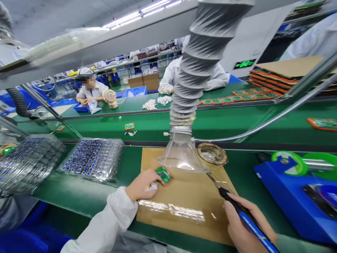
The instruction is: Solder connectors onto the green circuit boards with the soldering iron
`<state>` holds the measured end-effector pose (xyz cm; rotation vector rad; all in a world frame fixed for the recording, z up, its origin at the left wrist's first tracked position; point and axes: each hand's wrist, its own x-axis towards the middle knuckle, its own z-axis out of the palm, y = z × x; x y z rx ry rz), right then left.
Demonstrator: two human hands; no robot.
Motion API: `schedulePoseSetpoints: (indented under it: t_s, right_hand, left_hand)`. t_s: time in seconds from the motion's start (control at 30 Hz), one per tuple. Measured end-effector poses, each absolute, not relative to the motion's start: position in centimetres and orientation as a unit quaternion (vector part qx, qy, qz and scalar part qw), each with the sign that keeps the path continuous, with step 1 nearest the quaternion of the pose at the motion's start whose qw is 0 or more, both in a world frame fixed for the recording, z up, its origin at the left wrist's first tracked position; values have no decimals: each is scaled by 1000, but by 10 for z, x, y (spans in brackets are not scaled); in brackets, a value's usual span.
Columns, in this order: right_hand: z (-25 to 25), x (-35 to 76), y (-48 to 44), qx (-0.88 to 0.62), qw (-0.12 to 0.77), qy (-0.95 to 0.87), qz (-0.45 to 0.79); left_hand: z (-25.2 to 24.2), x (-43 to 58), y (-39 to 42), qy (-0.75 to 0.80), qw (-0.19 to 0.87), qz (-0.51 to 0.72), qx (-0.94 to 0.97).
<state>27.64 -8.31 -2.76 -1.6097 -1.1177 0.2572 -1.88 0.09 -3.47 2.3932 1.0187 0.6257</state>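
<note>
My left hand [143, 184] is closed at the near-left edge of a green circuit board [164, 175] with an orange border. A small white part [151, 187] with a yellow spot shows at its curled fingers; its exact kind is unclear. The board lies on a brown, shiny work mat [184, 200]. In my right hand [246, 218] is a soldering iron [243, 215] with a blue and black handle. Its metal end points up and left, below the rim of a clear fume hood [181, 154]. A round tip-cleaning dish [212, 154] stands just behind the iron.
On the right stands a blue solder-reel holder [286, 200] with green reels. Clear trays of blue parts [92, 158] are stacked at left. A grey duct [200, 63] hangs over the mat. Beyond the green conveyor [147, 121], co-workers [91, 89] sit near more boards [237, 96].
</note>
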Motion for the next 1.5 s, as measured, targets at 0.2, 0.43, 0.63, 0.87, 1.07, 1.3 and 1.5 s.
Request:
schedulePoseSetpoints:
  t_s: [0.2, 0.43, 0.63, 0.87, 1.07, 1.3, 1.5]
  right_hand:
    - [-32, 233, -87, -657, 432, -571, 237]
    - [-59, 206, -88, -575, 369, -651, 331]
    - [-70, 220, -79, -586, 345, -662, 314]
    - [-62, 221, -84, -608, 381, -649, 253]
    - [-73, 218, -88, -556, 381, -694, 252]
    - [-76, 219, -84, -558, 386, -673, 294]
    - [-70, 218, -87, -593, 382, -635, 316]
  left_hand:
    - [-30, -20, -25, 313, 255, 175, 898]
    - [6, -88, -59, 466, 164, 228, 839]
    - [40, -201, -25, 737, -89, 230, 629]
    - [53, -243, 2, 718, -125, 5, 684]
    - [64, -247, 9, 715, -100, -10, 692]
    - [57, -209, -13, 749, -46, 153, 642]
    - [38, -204, -17, 715, 37, 214, 664]
